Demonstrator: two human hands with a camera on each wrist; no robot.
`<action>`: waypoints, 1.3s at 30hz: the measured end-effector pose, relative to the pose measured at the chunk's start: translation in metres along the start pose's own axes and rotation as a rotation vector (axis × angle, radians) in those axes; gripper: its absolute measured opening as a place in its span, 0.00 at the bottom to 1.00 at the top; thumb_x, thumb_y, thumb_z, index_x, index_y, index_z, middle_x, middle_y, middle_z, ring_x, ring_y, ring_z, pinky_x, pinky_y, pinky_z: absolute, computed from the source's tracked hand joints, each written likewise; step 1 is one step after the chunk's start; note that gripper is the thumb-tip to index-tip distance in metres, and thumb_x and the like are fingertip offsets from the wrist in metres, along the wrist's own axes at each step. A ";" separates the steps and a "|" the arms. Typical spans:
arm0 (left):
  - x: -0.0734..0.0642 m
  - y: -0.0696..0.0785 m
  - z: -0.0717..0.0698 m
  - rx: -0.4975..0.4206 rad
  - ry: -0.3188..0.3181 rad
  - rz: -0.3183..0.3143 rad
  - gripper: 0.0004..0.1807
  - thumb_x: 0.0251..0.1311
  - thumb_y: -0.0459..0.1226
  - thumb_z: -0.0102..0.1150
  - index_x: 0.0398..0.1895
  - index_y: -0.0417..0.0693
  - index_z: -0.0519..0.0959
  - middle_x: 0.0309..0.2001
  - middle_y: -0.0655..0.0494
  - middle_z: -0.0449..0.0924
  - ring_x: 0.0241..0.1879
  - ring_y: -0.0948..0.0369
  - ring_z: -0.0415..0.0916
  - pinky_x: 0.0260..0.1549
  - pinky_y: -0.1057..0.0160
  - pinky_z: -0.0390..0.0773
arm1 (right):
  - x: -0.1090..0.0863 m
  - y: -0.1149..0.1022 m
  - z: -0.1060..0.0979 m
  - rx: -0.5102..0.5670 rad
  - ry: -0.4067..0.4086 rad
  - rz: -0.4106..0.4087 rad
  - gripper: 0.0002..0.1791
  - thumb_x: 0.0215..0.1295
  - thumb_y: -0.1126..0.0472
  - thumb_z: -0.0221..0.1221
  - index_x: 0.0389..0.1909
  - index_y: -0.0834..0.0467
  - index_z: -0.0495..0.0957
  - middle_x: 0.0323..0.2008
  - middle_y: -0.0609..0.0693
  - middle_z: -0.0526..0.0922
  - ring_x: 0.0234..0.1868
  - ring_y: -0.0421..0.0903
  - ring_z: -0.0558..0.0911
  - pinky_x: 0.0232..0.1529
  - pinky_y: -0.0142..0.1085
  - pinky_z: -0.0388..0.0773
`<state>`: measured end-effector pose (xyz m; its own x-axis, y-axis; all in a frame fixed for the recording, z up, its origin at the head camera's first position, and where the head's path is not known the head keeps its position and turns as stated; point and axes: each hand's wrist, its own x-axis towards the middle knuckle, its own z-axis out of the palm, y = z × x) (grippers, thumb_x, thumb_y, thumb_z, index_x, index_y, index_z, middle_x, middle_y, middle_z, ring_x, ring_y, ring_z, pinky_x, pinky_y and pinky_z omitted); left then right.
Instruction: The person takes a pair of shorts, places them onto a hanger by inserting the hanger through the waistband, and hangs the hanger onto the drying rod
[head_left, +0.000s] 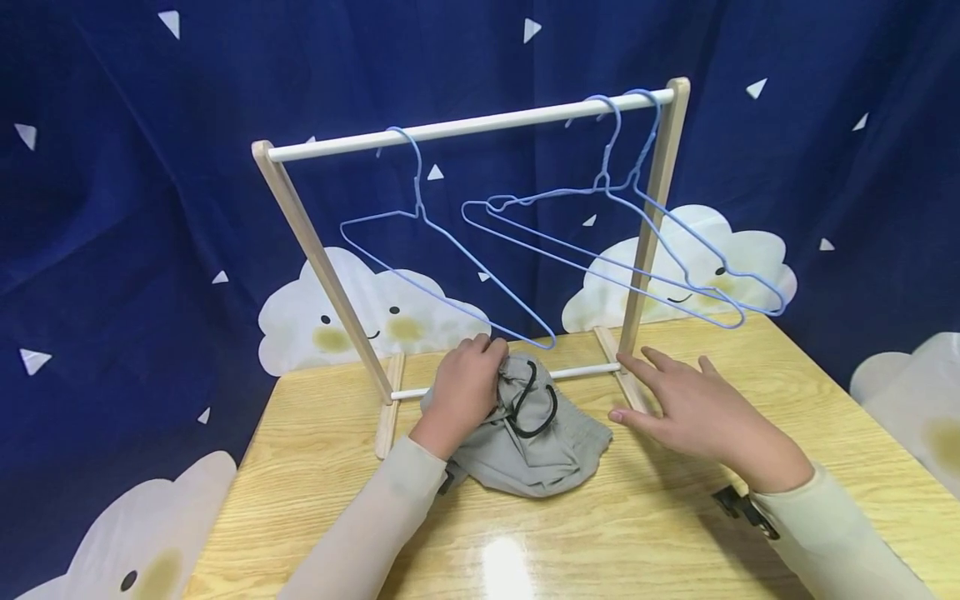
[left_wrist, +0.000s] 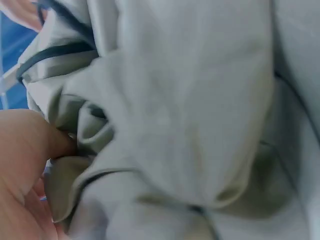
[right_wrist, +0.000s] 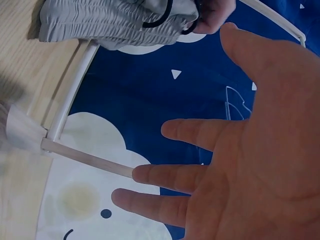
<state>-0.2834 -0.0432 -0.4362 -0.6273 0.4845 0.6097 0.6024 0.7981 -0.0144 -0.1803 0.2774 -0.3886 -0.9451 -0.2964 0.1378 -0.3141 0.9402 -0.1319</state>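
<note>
In the head view my left hand (head_left: 467, 379) grips the bunched top of grey drawstring pants (head_left: 551, 458), lifting that part above the table. A black drawstring (head_left: 553, 412) loops out beside the fingers. Folds of the grey cloth fill most of the left wrist view, with the thumb (left_wrist: 30, 150) pressed into them; how long the legs are is hidden. My right hand (head_left: 686, 408) is spread to the right of the pants, apart from them and holding nothing. The gathered elastic waistband (right_wrist: 105, 30) shows in the right wrist view.
Behind the pants stands a wooden rack with a white top rail (head_left: 480, 125) and a low white bar (head_left: 585, 370). One blue hanger (head_left: 450, 233) hangs left of centre; two more blue hangers (head_left: 693, 287) hang at the right post. A cloud-patterned blue curtain (head_left: 112, 167) backs the wooden table (head_left: 300, 517).
</note>
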 end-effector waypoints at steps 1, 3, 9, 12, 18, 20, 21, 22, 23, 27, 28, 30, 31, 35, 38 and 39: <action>-0.001 0.001 -0.004 -0.006 0.016 0.005 0.06 0.71 0.29 0.62 0.39 0.51 0.80 0.34 0.53 0.79 0.29 0.51 0.78 0.26 0.52 0.79 | 0.000 0.000 0.000 0.001 0.001 -0.001 0.50 0.73 0.22 0.53 0.84 0.50 0.66 0.78 0.70 0.70 0.74 0.70 0.76 0.69 0.86 0.53; -0.003 0.004 -0.012 -0.013 0.043 0.014 0.06 0.71 0.30 0.63 0.40 0.50 0.80 0.34 0.53 0.79 0.29 0.51 0.78 0.26 0.53 0.79 | 0.000 -0.001 -0.001 0.004 0.003 -0.004 0.50 0.73 0.22 0.53 0.83 0.51 0.66 0.78 0.70 0.70 0.74 0.70 0.76 0.69 0.86 0.53; -0.010 0.011 -0.031 -0.016 0.077 0.017 0.08 0.69 0.29 0.65 0.44 0.52 0.80 0.36 0.54 0.78 0.31 0.52 0.77 0.25 0.55 0.78 | -0.001 -0.003 -0.002 0.000 0.016 -0.015 0.50 0.72 0.22 0.54 0.83 0.51 0.67 0.76 0.70 0.72 0.73 0.70 0.77 0.68 0.85 0.55; -0.014 0.015 -0.039 -0.022 0.087 0.015 0.12 0.65 0.26 0.65 0.44 0.52 0.80 0.36 0.55 0.77 0.30 0.53 0.75 0.24 0.57 0.76 | -0.001 -0.004 -0.002 -0.006 0.031 -0.028 0.50 0.72 0.22 0.55 0.82 0.51 0.68 0.75 0.69 0.74 0.72 0.69 0.78 0.68 0.85 0.57; -0.024 0.022 -0.056 -0.057 0.109 0.016 0.17 0.58 0.22 0.65 0.44 0.50 0.79 0.37 0.56 0.76 0.31 0.55 0.73 0.24 0.59 0.75 | 0.000 -0.007 -0.002 0.000 0.072 -0.064 0.47 0.73 0.25 0.57 0.80 0.53 0.71 0.73 0.65 0.78 0.72 0.66 0.79 0.68 0.84 0.59; -0.027 0.024 -0.060 -0.067 0.119 0.022 0.17 0.56 0.22 0.65 0.44 0.50 0.79 0.37 0.55 0.77 0.31 0.55 0.74 0.23 0.59 0.75 | 0.000 -0.008 -0.001 0.003 0.086 -0.076 0.46 0.73 0.26 0.59 0.79 0.53 0.72 0.72 0.63 0.79 0.72 0.64 0.79 0.68 0.83 0.60; -0.028 0.025 -0.062 -0.070 0.124 0.024 0.17 0.56 0.22 0.65 0.44 0.50 0.79 0.37 0.55 0.77 0.31 0.55 0.74 0.23 0.58 0.75 | 0.000 -0.009 0.000 0.003 0.093 -0.083 0.45 0.73 0.27 0.59 0.79 0.53 0.73 0.71 0.63 0.79 0.72 0.64 0.80 0.68 0.83 0.60; -0.029 0.026 -0.064 -0.072 0.129 0.025 0.17 0.55 0.22 0.65 0.44 0.50 0.79 0.37 0.55 0.77 0.32 0.55 0.75 0.24 0.58 0.76 | 0.000 -0.009 0.001 0.004 0.099 -0.089 0.44 0.73 0.27 0.59 0.78 0.53 0.73 0.71 0.62 0.80 0.72 0.63 0.80 0.68 0.83 0.61; -0.031 0.026 -0.065 -0.073 0.131 0.025 0.17 0.55 0.22 0.64 0.44 0.50 0.79 0.37 0.56 0.77 0.32 0.55 0.75 0.24 0.58 0.76 | 0.000 -0.010 0.001 0.004 0.105 -0.097 0.43 0.74 0.28 0.60 0.78 0.52 0.74 0.71 0.62 0.80 0.71 0.63 0.80 0.68 0.82 0.61; -0.037 0.029 -0.072 -0.078 0.137 0.028 0.18 0.53 0.22 0.65 0.44 0.49 0.79 0.38 0.56 0.77 0.32 0.55 0.76 0.24 0.58 0.77 | 0.001 -0.015 0.006 0.004 0.130 -0.141 0.39 0.75 0.32 0.60 0.76 0.53 0.75 0.70 0.61 0.81 0.70 0.63 0.82 0.68 0.81 0.63; -0.039 0.030 -0.074 -0.082 0.136 0.030 0.18 0.53 0.22 0.65 0.44 0.50 0.79 0.38 0.56 0.77 0.33 0.55 0.76 0.24 0.58 0.78 | 0.001 -0.017 0.008 0.011 0.137 -0.152 0.38 0.75 0.34 0.61 0.76 0.53 0.76 0.70 0.60 0.82 0.69 0.62 0.82 0.68 0.81 0.64; -0.042 0.031 -0.077 -0.085 0.135 0.034 0.19 0.53 0.23 0.66 0.45 0.50 0.79 0.38 0.56 0.77 0.33 0.55 0.76 0.23 0.59 0.78 | 0.002 -0.020 0.012 0.027 0.153 -0.180 0.36 0.75 0.37 0.63 0.74 0.54 0.77 0.69 0.58 0.83 0.70 0.61 0.82 0.69 0.80 0.65; -0.044 0.033 -0.079 -0.090 0.135 0.038 0.19 0.53 0.23 0.66 0.45 0.50 0.79 0.39 0.56 0.77 0.33 0.56 0.76 0.24 0.59 0.78 | 0.003 -0.022 0.015 0.040 0.163 -0.195 0.34 0.75 0.39 0.64 0.74 0.55 0.77 0.68 0.57 0.83 0.70 0.60 0.82 0.69 0.79 0.65; -0.048 0.037 -0.085 -0.096 0.130 0.044 0.20 0.54 0.23 0.67 0.46 0.51 0.80 0.40 0.58 0.77 0.34 0.57 0.76 0.24 0.60 0.79 | 0.005 -0.032 0.025 0.139 0.210 -0.264 0.30 0.73 0.49 0.66 0.72 0.53 0.77 0.67 0.51 0.85 0.70 0.55 0.82 0.71 0.67 0.73; -0.051 0.038 -0.086 -0.105 0.145 0.056 0.20 0.54 0.23 0.66 0.47 0.51 0.80 0.40 0.58 0.77 0.35 0.56 0.77 0.24 0.59 0.79 | 0.005 -0.039 0.032 0.235 0.233 -0.297 0.29 0.71 0.55 0.65 0.73 0.51 0.77 0.67 0.47 0.83 0.70 0.52 0.81 0.71 0.58 0.76; -0.051 0.039 -0.086 -0.108 0.155 0.061 0.19 0.53 0.23 0.66 0.47 0.50 0.80 0.40 0.58 0.77 0.35 0.56 0.78 0.24 0.59 0.79 | 0.005 -0.042 0.034 0.265 0.237 -0.302 0.30 0.71 0.56 0.65 0.73 0.50 0.76 0.68 0.47 0.83 0.70 0.51 0.81 0.70 0.55 0.77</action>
<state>-0.1855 -0.0679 -0.4001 -0.5092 0.4634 0.7252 0.6919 0.7216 0.0247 -0.1752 0.2309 -0.4155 -0.7705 -0.4751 0.4249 -0.6136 0.7333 -0.2929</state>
